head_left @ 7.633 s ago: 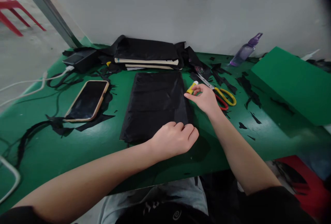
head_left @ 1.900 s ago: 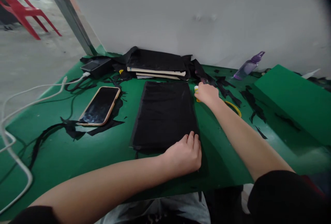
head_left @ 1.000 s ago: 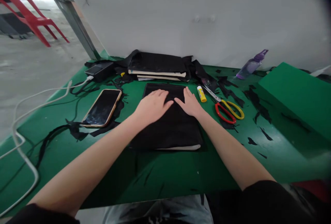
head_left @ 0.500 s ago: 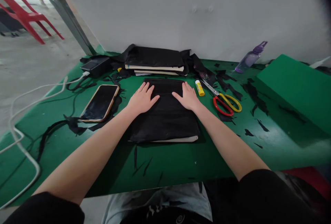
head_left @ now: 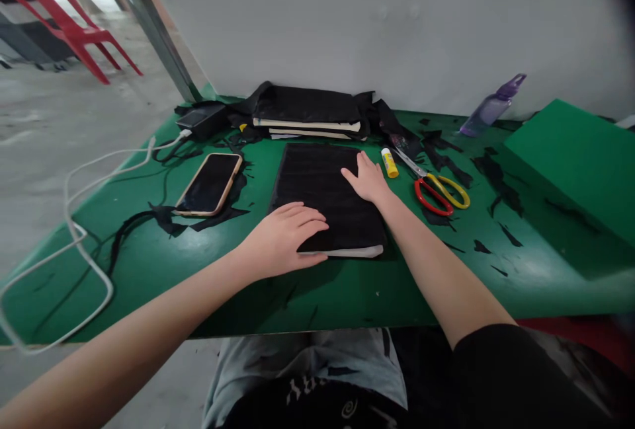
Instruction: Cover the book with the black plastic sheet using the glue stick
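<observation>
A book wrapped in a black cover (head_left: 317, 184) lies flat on the green table, its pale page edge showing along the near side. My left hand (head_left: 282, 237) is at its near left corner, fingers stretched over the cover and thumb by the page edge. Whether the thumb grips that edge I cannot tell. On the upper right part of the cover rests my right hand (head_left: 368, 181), fingers spread. A yellow glue stick (head_left: 389, 163) lies just beyond the right hand, with scissors (head_left: 436, 192) with red and yellow handles beside it.
Behind the book is a stack of black-covered books (head_left: 307, 108). A phone (head_left: 211, 184), a black adapter box (head_left: 203, 119) and a white cable (head_left: 89, 260) lie to the left. A purple bottle (head_left: 489, 112) and a green box (head_left: 580, 178) stand right, among black scraps.
My left hand has slid from the upper left of the cover down to its near left corner. My right hand stays on the upper right. The view has shifted slightly.
</observation>
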{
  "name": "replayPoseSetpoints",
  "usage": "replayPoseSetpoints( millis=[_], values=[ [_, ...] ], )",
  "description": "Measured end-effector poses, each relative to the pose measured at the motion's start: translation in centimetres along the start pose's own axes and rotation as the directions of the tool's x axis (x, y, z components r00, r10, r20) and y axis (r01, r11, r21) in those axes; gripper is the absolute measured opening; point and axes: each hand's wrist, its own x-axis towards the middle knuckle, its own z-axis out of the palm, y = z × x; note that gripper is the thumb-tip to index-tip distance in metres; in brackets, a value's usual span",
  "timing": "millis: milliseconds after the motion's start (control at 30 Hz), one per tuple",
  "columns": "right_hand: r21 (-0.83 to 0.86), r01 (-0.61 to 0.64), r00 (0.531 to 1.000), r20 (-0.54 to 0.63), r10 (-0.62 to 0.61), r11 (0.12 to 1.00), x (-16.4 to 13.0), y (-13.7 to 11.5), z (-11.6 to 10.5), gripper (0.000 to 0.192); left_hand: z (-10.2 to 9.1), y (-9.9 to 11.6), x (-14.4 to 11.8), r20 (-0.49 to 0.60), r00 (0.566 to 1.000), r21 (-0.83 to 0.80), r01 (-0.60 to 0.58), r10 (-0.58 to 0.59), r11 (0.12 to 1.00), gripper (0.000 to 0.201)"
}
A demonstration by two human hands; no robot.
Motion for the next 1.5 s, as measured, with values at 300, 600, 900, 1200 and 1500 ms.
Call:
replayPoseSetpoints(
  millis=[300, 600, 900, 1200, 1500],
  values=[
    [0.005, 0.010, 1.000, -0.023, -0.010, 1.000, 0.0, 0.3, 0.3, 0.081, -0.3, 0.0, -0.8, -0.087, 0.994, 0.131, -0.053, 0.064, 0.990, 0.019],
    [0.014, 0.014, 1.000, -0.022, -0.013, 1.000, -0.1, 0.3, 0.1, 0.080, -0.2, 1.7, -0.6, -0.058, 0.944, 0.447, -0.267, 0.326, 0.854, 0.021],
    [0.016, 0.015, 1.000, -0.025, -0.015, 1.000, -0.2, 0.3, 0.0, 0.079, -0.7, 0.9, -0.8, 0.071, 0.889, 0.512, -0.422, 0.453, 0.748, 0.018],
    [0.023, 0.011, 1.000, -0.024, -0.011, 1.000, -0.1, 0.3, 0.1, 0.080, -1.8, 0.4, -3.1, 0.146, 0.927, 0.517, -0.369, 0.346, 0.772, 0.034],
    [0.025, 0.011, 1.000, -0.025, -0.011, 1.000, -0.1, 0.4, 0.1, 0.080, -1.4, 0.3, -2.1, 0.131, 0.907, 0.506, -0.408, 0.400, 0.760, 0.032]
  ],
)
